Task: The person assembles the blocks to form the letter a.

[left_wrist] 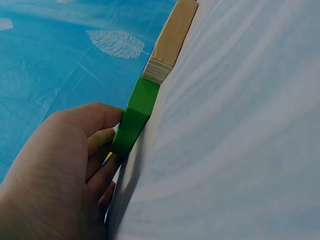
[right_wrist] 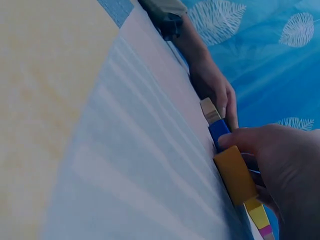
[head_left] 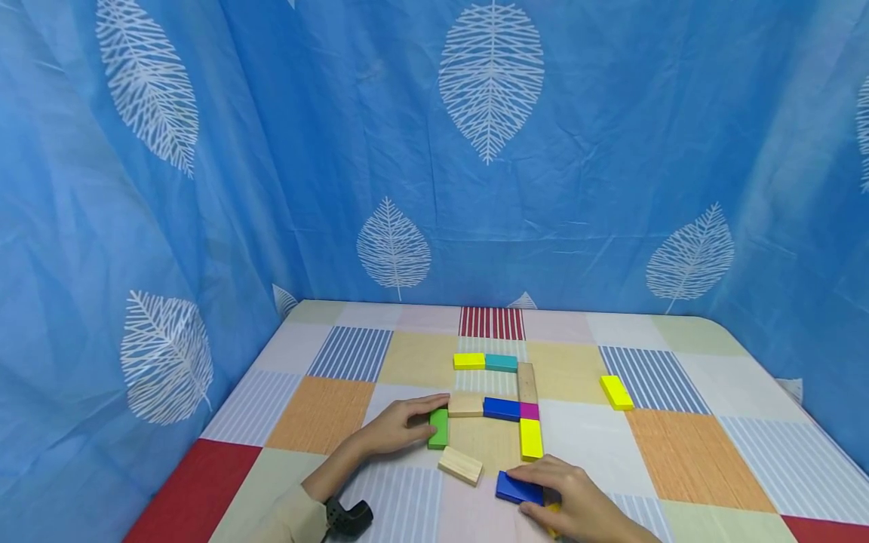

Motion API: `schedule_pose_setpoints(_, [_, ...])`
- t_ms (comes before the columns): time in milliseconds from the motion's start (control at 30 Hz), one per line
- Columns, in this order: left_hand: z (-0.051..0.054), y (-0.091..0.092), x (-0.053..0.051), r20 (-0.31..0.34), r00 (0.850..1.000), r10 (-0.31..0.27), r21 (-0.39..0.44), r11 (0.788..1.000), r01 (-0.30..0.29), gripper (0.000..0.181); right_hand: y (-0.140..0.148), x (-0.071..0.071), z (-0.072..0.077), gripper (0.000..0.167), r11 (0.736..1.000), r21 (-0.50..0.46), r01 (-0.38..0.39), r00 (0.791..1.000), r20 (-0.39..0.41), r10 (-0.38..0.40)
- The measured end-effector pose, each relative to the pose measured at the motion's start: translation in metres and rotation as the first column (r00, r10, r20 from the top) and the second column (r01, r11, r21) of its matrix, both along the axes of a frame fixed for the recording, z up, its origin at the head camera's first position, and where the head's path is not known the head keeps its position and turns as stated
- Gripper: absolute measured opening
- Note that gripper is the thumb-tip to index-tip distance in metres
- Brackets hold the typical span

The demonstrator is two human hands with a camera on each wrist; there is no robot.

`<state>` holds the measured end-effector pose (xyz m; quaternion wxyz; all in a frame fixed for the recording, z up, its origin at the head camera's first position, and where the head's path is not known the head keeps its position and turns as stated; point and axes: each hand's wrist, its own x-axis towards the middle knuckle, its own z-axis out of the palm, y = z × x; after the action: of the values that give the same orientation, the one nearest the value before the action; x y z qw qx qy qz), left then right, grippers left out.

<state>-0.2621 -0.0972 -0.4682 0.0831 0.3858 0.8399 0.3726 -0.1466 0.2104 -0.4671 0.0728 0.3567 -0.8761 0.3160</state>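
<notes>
My left hand [head_left: 400, 426] touches the left side of a green block [head_left: 439, 428] with its thumb, the index finger stretched out past the block's far end. In the left wrist view, that green block [left_wrist: 136, 112] stands end to end with a plain wooden block [left_wrist: 172, 40]. At the near side my right hand [head_left: 577, 494] pinches a blue block [head_left: 517, 489] between thumb and fingers. An orange-yellow block [head_left: 554, 520] lies partly hidden under this hand; its orange face [right_wrist: 235, 175] fills more of the right wrist view. A tilted plain wooden block [head_left: 460, 465] lies between the hands.
A row of a plain block [head_left: 465, 406], a blue block [head_left: 502, 409] and a magenta block [head_left: 529, 411] joins a yellow block [head_left: 532, 440] and a long wooden block [head_left: 526, 382]. Yellow [head_left: 469, 361] and teal [head_left: 501, 363] blocks lie behind; another yellow block [head_left: 616, 392] lies apart, right.
</notes>
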Motion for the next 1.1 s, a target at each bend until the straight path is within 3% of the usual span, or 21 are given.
schedule_pose_setpoints(133, [0.001,0.000,0.001,0.007,1.000,0.004,-0.001,1.000,-0.004,0.051,-0.007,-0.001,0.002,0.033,0.999,-0.010,0.034,0.999,-0.011,-0.034])
schedule_pose_setpoints(367, [-0.001,0.001,0.000,0.016,1.000,0.000,-0.003,1.000,0.000,0.051,-0.016,-0.004,0.006,0.039,0.997,0.012,0.080,0.992,0.098,-0.081])
schedule_pose_setpoints(733, [0.001,0.000,-0.002,0.003,1.000,-0.012,0.001,1.000,0.012,0.051,-0.021,-0.007,0.004,0.042,0.994,-0.001,0.113,0.987,0.117,-0.112])
schedule_pose_setpoints(800, [0.000,0.000,-0.002,0.005,1.000,-0.014,0.003,1.000,0.014,0.051,-0.021,-0.007,0.004,0.042,0.994,-0.011,0.112,0.989,0.103,-0.110])
schedule_pose_setpoints(967, [0.000,-0.001,-0.002,0.007,1.000,-0.013,0.012,1.000,0.013,0.051,-0.019,-0.011,0.003,0.042,0.994,-0.071,0.080,0.996,-0.020,-0.082])
schedule_pose_setpoints(1100, [0.000,-0.001,-0.002,0.015,1.000,-0.009,0.012,1.000,0.009,0.051,-0.017,-0.015,0.003,0.042,0.995,-0.058,0.078,0.996,-0.031,-0.080])
